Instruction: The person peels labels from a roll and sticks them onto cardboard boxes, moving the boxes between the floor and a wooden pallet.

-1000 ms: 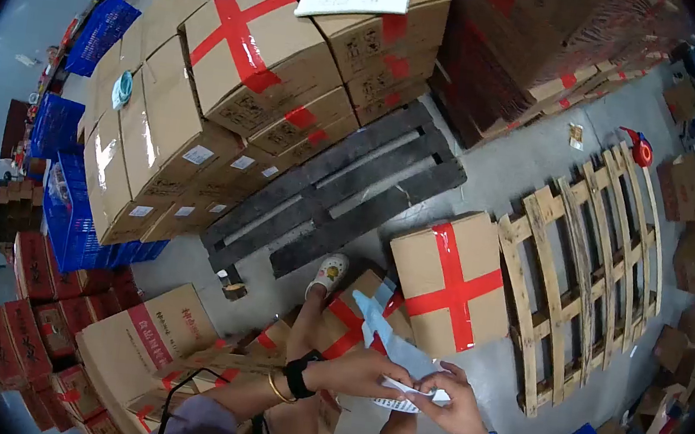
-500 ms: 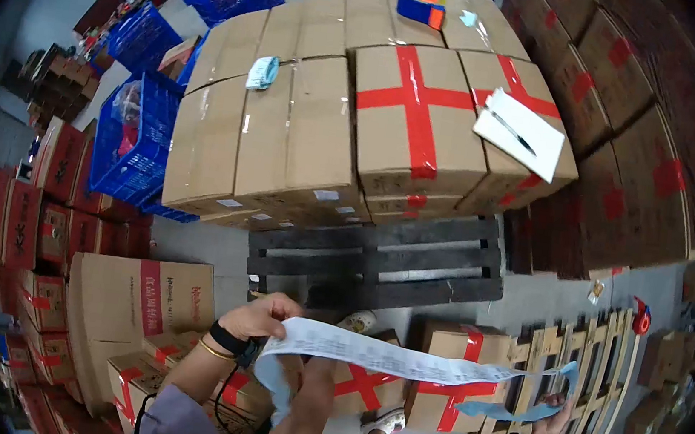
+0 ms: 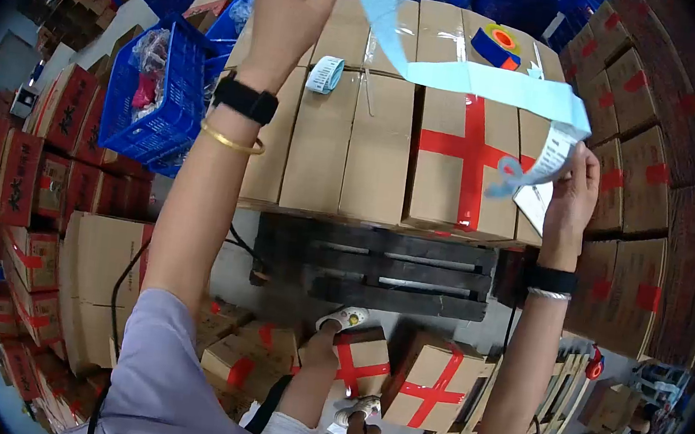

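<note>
A long blue label strip (image 3: 475,75) stretches in the air above the stacked cartons (image 3: 374,134), its upper end pinched in the raised left hand (image 3: 289,13) and its curled lower end clamped in the right hand (image 3: 574,196).

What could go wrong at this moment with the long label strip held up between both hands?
The label strip is stretched between the left hand and right hand, twisting near the right end, so it might tear or curl onto itself. The raised strip also partly hides the stacked cartons. Small cartons lie around the feet, a possible trip hazard.
</note>
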`<move>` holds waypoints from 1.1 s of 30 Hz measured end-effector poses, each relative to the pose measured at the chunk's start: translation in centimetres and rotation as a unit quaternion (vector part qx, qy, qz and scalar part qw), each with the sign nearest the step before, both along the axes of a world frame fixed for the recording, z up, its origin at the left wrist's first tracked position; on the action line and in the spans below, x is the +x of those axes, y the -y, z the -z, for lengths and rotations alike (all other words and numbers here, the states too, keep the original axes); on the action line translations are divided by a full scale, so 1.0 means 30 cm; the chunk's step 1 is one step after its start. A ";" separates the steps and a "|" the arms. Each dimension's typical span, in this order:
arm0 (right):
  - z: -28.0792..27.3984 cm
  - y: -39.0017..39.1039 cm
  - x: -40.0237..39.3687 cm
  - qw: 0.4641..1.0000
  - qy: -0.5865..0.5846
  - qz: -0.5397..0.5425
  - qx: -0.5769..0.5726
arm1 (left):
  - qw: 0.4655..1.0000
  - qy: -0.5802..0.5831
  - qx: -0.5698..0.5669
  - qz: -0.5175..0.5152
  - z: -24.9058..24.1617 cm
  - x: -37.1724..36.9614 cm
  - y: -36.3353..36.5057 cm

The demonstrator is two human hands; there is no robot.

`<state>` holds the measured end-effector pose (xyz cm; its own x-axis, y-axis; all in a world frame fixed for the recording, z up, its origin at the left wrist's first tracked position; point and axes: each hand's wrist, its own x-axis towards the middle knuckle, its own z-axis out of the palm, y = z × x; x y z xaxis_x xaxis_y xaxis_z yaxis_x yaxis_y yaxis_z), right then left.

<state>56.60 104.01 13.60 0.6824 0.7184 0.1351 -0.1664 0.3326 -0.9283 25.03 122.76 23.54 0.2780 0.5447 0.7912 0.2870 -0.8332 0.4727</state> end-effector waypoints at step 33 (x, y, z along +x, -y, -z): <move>0.596 -0.036 -0.589 0.958 -0.019 -0.223 -0.177 | 0.922 -0.027 -0.378 -0.079 0.932 -0.099 0.290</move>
